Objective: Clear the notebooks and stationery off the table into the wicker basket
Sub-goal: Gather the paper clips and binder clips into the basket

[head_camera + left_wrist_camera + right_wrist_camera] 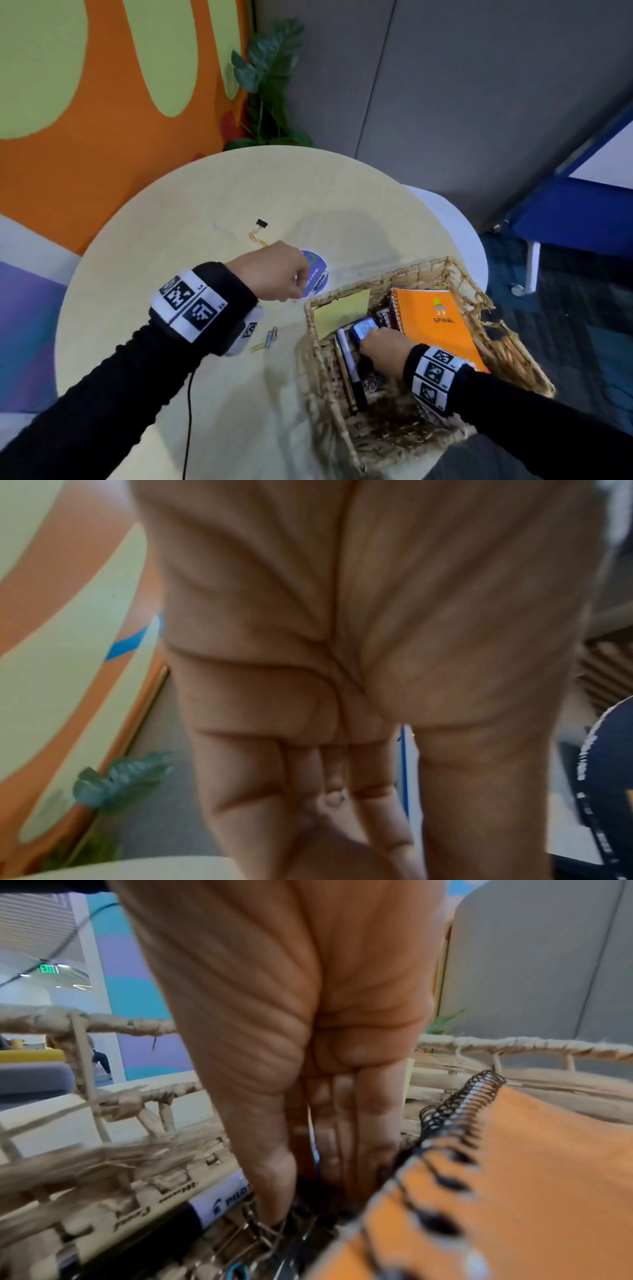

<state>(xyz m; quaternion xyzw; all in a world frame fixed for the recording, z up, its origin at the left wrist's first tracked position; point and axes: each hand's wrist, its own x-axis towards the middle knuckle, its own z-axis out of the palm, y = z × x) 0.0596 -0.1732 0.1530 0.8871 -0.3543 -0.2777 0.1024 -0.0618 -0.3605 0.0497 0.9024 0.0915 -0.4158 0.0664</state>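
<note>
The wicker basket (428,265) (514,1045) sits at the table's front right. It holds an orange spiral notebook (435,318) (514,1177), a yellow sticky pad (342,306) and pens (349,363) (222,1199). My right hand (371,337) (308,1191) reaches down inside it and pinches a small blue box (362,328). My left hand (297,281) (342,802) hovers over the table with fingertips bunched, seemingly pinching a paper clip, though the clip itself is barely visible. Coloured paper clips (269,339) lie by my left wrist. More clips (257,238) and a black binder clip (262,224) lie farther back.
A round blue sticker (317,274) is on the pale round table (171,240), partly under my left hand. A plant (270,85) stands behind the table by the orange wall. A white round surface (462,233) adjoins at right. A black cable (188,411) hangs from my left wrist.
</note>
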